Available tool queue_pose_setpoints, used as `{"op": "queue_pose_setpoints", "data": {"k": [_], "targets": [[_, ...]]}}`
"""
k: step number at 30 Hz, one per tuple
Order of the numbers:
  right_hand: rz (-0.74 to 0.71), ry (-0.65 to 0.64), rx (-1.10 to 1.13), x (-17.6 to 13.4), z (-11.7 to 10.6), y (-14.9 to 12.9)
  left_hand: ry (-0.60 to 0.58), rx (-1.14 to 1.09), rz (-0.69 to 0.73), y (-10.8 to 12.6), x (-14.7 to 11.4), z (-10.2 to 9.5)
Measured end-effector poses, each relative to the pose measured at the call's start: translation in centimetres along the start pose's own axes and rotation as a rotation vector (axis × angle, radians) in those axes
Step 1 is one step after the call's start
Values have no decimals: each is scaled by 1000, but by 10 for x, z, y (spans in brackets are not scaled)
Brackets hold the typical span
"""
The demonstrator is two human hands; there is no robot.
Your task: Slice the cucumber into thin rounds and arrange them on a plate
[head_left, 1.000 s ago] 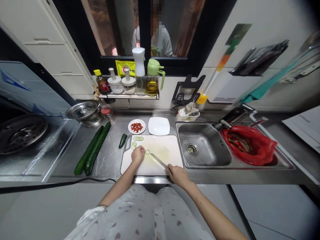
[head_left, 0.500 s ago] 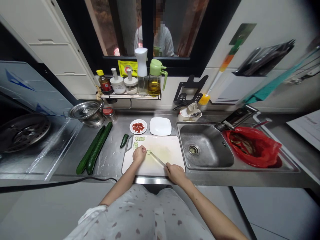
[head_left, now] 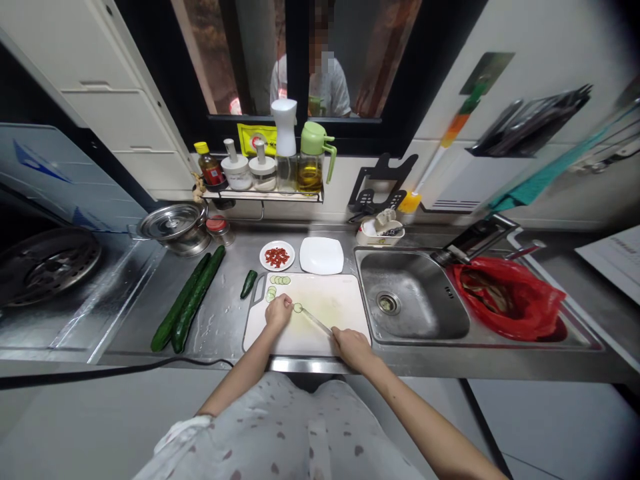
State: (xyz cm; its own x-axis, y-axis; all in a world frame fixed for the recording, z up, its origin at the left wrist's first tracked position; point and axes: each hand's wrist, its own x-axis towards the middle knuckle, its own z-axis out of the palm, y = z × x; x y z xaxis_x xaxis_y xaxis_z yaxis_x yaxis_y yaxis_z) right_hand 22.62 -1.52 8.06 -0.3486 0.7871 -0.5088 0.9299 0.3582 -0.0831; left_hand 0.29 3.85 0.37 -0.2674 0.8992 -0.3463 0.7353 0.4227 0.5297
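Observation:
My right hand [head_left: 351, 347] is wrapped round the handle of a knife [head_left: 319, 324], its blade slanting up and left over the white cutting board [head_left: 345, 293]. At the blade's tip is a round cucumber slice [head_left: 298, 307]. Just left of that slice, my left hand [head_left: 279, 311] has its fingers pinched together; what they hold, if anything, is too small to make out. Several more cucumber slices [head_left: 279, 280] lie in short overlapping rows at the board's upper left. A cut cucumber end [head_left: 249, 284] rests on the counter beside the board's handle.
Two long cucumbers [head_left: 193, 303] lie on the counter at left. Behind the board stand a plate of chopped red pieces [head_left: 277, 256] and a white plate [head_left: 321, 255]. The sink [head_left: 415, 293] is at right, with a red bag [head_left: 540, 300] beyond. A pot [head_left: 175, 227] stands back left.
The whole view has shifted very slightly. Both hands, the knife and the cucumber slice at its tip stay in nearly the same places on the board.

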Motion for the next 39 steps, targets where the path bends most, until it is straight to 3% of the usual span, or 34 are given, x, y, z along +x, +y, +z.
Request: {"op": "queue_pose_setpoints", "data": {"k": [39], "targets": [[-19,-36,-19,19,-9,-9,-32,5,-13,1,1,-2]]}}
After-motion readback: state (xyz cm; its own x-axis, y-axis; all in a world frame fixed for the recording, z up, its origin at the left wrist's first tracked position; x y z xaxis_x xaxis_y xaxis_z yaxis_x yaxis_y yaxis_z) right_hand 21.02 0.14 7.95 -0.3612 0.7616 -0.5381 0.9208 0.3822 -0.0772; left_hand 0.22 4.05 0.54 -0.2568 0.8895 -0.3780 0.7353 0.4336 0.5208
